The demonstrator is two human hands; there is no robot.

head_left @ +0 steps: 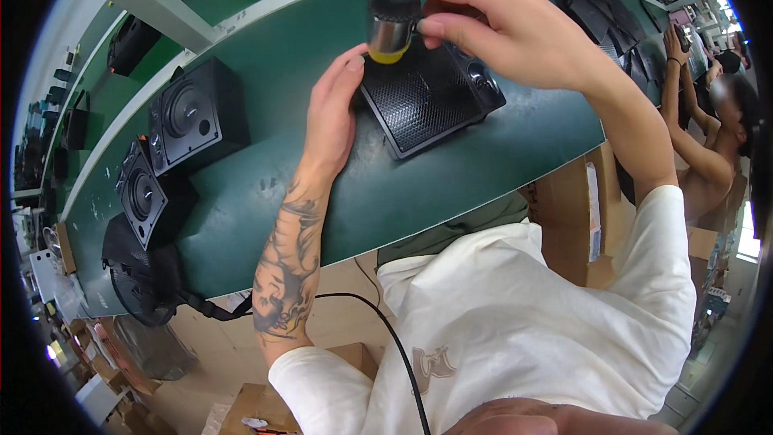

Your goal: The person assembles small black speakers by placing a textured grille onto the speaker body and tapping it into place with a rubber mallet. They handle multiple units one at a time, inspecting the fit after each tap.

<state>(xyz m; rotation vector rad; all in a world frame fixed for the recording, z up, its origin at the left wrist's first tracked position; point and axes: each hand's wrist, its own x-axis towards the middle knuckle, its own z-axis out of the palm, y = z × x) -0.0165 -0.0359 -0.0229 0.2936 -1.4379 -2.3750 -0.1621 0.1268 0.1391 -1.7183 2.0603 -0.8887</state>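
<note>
A black speaker (427, 101) with a perforated grille lies on the green worktable, front side up. My left hand (334, 105) rests against its left edge, with the thumb on the rim and the other fingers partly hidden along the side. Above the speaker's far part, my right hand (507, 32) is closed on a two-faced mallet (393, 22). Its head has a black face on top, a metal middle and a yellow face pointing down toward the grille. The handle is mostly hidden by my fingers. Whether the yellow face touches the grille I cannot tell.
Two black speakers (189, 117) without grilles stand at the left of the table (274, 185), near a black bag (145, 274). Black grille panels (596, 4) are piled at the far right. Cardboard boxes (572, 217) stand below. Another person (713, 129) works at the right.
</note>
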